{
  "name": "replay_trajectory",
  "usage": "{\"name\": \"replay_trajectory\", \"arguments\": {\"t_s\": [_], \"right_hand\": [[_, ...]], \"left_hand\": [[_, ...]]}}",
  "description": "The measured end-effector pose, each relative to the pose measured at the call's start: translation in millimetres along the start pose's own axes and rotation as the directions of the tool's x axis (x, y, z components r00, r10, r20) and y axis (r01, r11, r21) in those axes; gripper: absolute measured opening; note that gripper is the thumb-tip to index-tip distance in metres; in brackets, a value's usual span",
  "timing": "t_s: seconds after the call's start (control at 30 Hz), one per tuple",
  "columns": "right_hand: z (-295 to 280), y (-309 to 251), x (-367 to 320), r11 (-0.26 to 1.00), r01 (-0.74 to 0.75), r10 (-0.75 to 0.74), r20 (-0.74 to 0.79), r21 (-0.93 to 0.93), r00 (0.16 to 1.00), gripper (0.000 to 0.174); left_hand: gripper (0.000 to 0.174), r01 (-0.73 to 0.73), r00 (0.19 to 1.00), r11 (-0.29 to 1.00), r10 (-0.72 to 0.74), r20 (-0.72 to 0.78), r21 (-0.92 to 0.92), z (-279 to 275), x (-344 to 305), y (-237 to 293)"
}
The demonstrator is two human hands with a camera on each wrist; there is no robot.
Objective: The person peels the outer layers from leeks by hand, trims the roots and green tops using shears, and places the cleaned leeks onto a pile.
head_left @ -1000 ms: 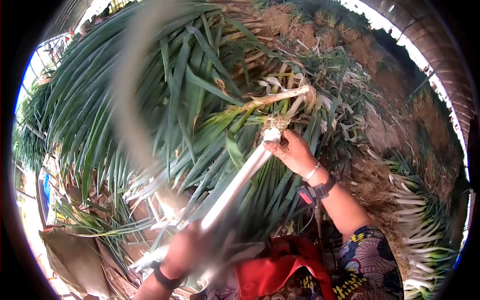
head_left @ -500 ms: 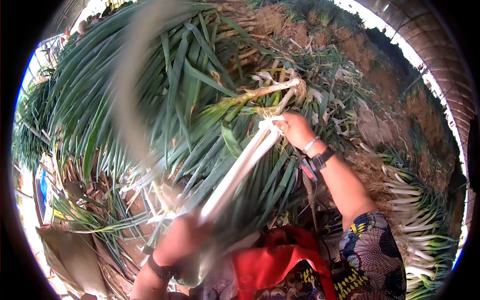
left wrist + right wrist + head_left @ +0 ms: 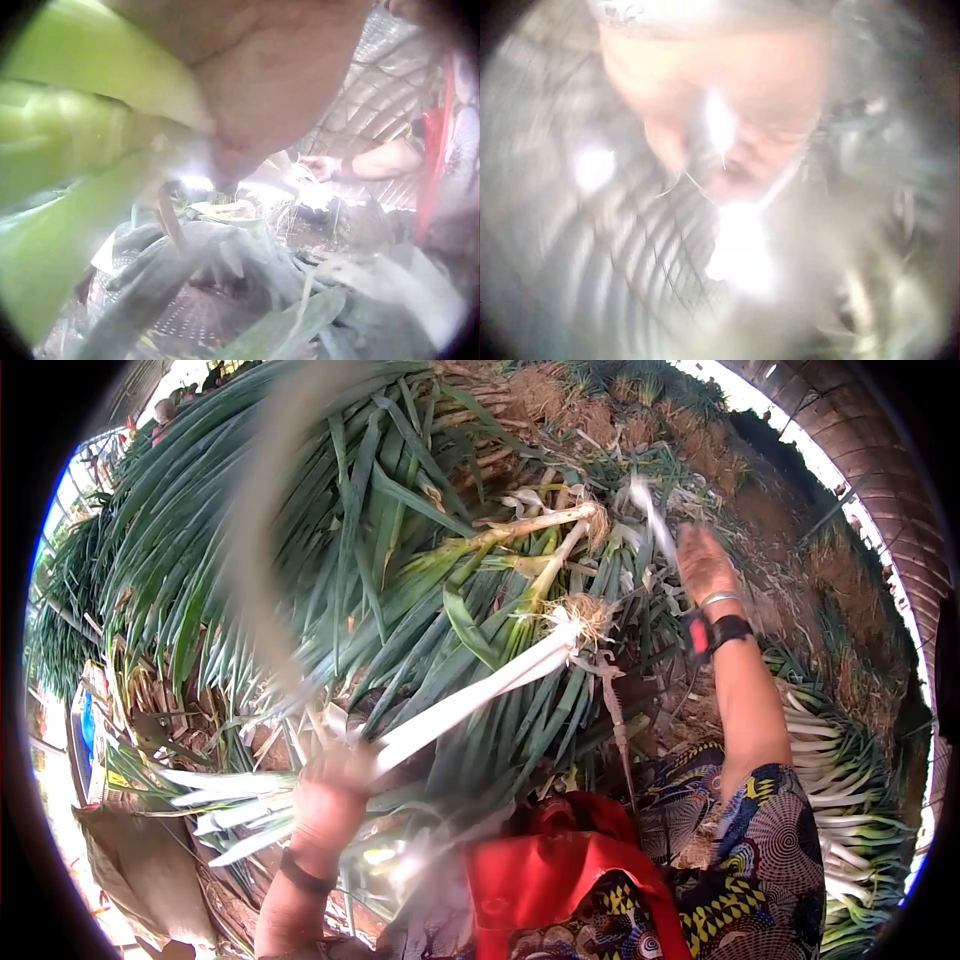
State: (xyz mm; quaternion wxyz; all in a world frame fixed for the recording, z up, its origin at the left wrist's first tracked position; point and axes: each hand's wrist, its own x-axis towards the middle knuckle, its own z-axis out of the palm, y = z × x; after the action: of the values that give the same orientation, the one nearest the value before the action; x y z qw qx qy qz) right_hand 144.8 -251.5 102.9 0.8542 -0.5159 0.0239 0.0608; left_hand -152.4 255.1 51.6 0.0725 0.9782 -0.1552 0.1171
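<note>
My left hand (image 3: 332,800) grips a long white leek (image 3: 480,695) by its lower shaft, the rooted end pointing up and right. Its roots (image 3: 592,616) hang over green leaves. In the left wrist view the palm (image 3: 277,75) lies against thick green leaf bases (image 3: 67,142). Up and right of the roots, apart from the leek, my right hand (image 3: 708,565) pinches a blurred white strip (image 3: 652,518). The right wrist view shows curled fingers (image 3: 739,161) over a bright, washed-out white patch (image 3: 742,251); its detail is lost.
A big heap of green leeks (image 3: 200,540) fills the left and centre. Leeks with white shafts (image 3: 815,745) lie in a row at right. Peeled scraps (image 3: 690,490) and soil lie beyond. A brown sack (image 3: 140,870) is at lower left; a red cloth (image 3: 545,880) covers the lap.
My right hand has left the leek's root end and moved up and right with a white strip. My left hand has shifted slightly left and up, still gripping the leek, whose roots are now uncovered.
</note>
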Motion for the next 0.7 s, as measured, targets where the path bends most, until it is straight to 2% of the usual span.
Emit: {"name": "replay_trajectory", "arguments": {"t_s": [0.03, 0.07, 0.1, 0.13, 0.17, 0.2, 0.23, 0.3, 0.37, 0.4, 0.43, 0.5, 0.57, 0.6, 0.63, 0.67, 0.7], "right_hand": [[-1.8, -12.3, -2.1, 0.943, 0.081, -0.032, -0.154, 0.322, 0.987, 0.025], [-4.1, -0.4, -5.0, 0.998, -0.052, 0.055, -0.128, 0.026, 0.990, 0.025], [4.4, 9.1, -19.9, 0.935, -0.090, 0.124, 0.078, -0.344, 0.989, 0.032], [56.9, 16.3, -55.2, 0.765, -0.160, 0.155, -0.062, -0.624, 0.986, 0.037], [72.5, 29.0, -69.3, 0.604, -0.129, 0.200, -0.007, -0.786, 0.980, 0.042], [79.3, 42.8, -79.1, 0.450, 0.003, 0.192, 0.100, -0.893, 0.976, 0.045], [93.5, 52.0, -89.7, 0.301, 0.007, 0.287, 0.098, -0.954, 0.953, 0.048], [88.4, 73.0, -94.9, 0.092, 0.113, 0.468, 0.143, -0.989, 0.872, 0.044], [48.8, 86.5, -78.2, -0.234, 0.333, 0.225, 0.282, -0.913, 0.933, 0.027], [22.2, 81.4, -65.6, -0.522, 0.356, 0.050, 0.389, -0.775, 0.920, 0.021], [0.3, 66.9, -49.8, -0.537, 0.137, -0.118, 0.235, -0.832, 0.965, 0.018], [0.3, 45.2, -55.7, -0.172, 0.237, -0.338, 0.283, -0.956, 0.897, 0.023], [60.7, 45.5, -92.6, -0.229, 0.264, -0.138, 0.299, -0.937, 0.944, 0.032], [90.5, 52.7, -120.1, -0.163, 0.298, -0.043, 0.308, -0.941, 0.950, 0.039], [94.9, 72.3, -141.2, -0.179, 0.493, -0.075, 0.511, -0.852, 0.856, 0.054], [98.6, 91.1, -162.0, -0.216, 0.659, -0.103, 0.688, -0.721, 0.719, 0.071], [96.8, 114.5, -180.0, -0.113, 0.767, -0.154, 0.774, -0.632, 0.614, 0.087]], "left_hand": [[0.054, -0.036, 0.999, 0.999, 0.036, -0.025, 0.009, -3.1, 3.7, 0.0], [0.054, -0.054, 0.998, 0.998, 0.055, -0.036, 0.031, -4.3, 5.2, -0.9], [0.055, -0.071, 0.996, 0.996, 0.073, -0.045, 0.045, -3.0, 6.4, 0.6], [0.055, -0.083, 0.995, 0.995, 0.086, -0.057, 0.056, -1.1, 8.1, 3.5], [0.055, -0.104, 0.993, 0.993, 0.108, -0.058, 0.061, -2.0, 10.9, 6.4], [0.054, -0.124, 0.990, 0.990, 0.128, -0.058, 0.068, -4.9, 14.2, 9.4], [0.054, -0.145, 0.987, 0.986, 0.150, -0.058, 0.076, -7.0, 16.2, 11.5], [0.055, -0.189, 0.979, 0.979, 0.193, -0.058, 0.078, -8.0, 18.7, 13.1], [0.056, -0.191, 0.980, 0.977, 0.195, -0.037, 0.096, -8.3, 17.1, 13.8], [0.056, -0.179, 0.983, 0.977, 0.181, -0.014, 0.113, -7.9, 12.3, 12.1], [0.056, -0.161, 0.987, 0.978, 0.163, -0.002, 0.134, -5.8, 8.8, 8.9], [0.050, -0.125, 0.992, 0.987, 0.122, 0.038, 0.100, 7.4, 1.3, -4.6], [0.014, -0.036, 0.992, 0.995, 0.025, 0.121, 0.088, 4.3, 9.7, 12.4], [0.022, 0.078, 0.970, 0.997, -0.079, 0.230, 0.012, 8.2, 13.3, 13.8], [0.030, 0.170, 0.925, 0.984, -0.140, 0.353, -0.055, 12.9, 18.7, 15.1], [0.028, 0.259, 0.882, 0.941, -0.138, 0.451, -0.218, 6.7, 27.7, 22.6], [0.027, 0.370, 0.828, 0.861, -0.134, 0.544, -0.350, -0.4, 36.9, 31.6]]}}
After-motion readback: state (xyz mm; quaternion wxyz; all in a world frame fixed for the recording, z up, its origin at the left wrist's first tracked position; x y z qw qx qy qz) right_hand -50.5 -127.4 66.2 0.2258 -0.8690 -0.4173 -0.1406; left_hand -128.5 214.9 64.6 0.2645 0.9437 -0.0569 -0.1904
